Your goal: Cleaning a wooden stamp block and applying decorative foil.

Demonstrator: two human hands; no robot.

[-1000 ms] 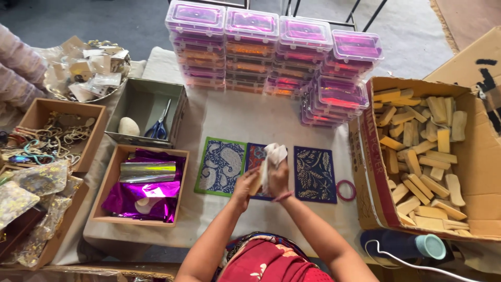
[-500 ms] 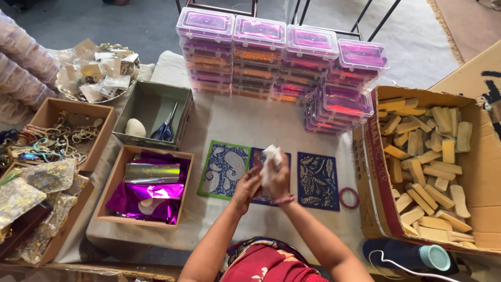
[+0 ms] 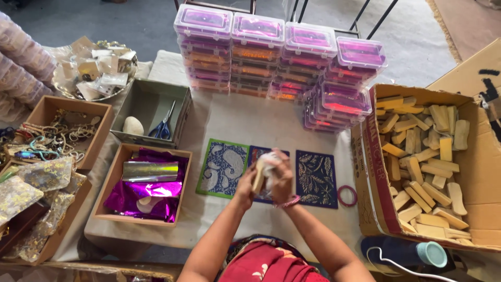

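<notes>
"What's in hand?"

"A pale wooden piece [image 3: 258,176] gripped by the left hand [image 3: 245,187]; the right hand [image 3: 282,180] presses a white cloth [image 3: 269,159] on it, over the blue patterned mats [image 3: 224,168] mid-surface."

"Step?"

"Wiping, I'd judge; turning the piece likely comes next."

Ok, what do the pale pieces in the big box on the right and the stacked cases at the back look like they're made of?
The pieces look like bare, unfinished wood: matte, pale tan, cut in blocky shapes. The big box is brown cardboard. The stacked cases look like clear, glossy plastic tinted pink; you can see their contents through the lids.
</notes>
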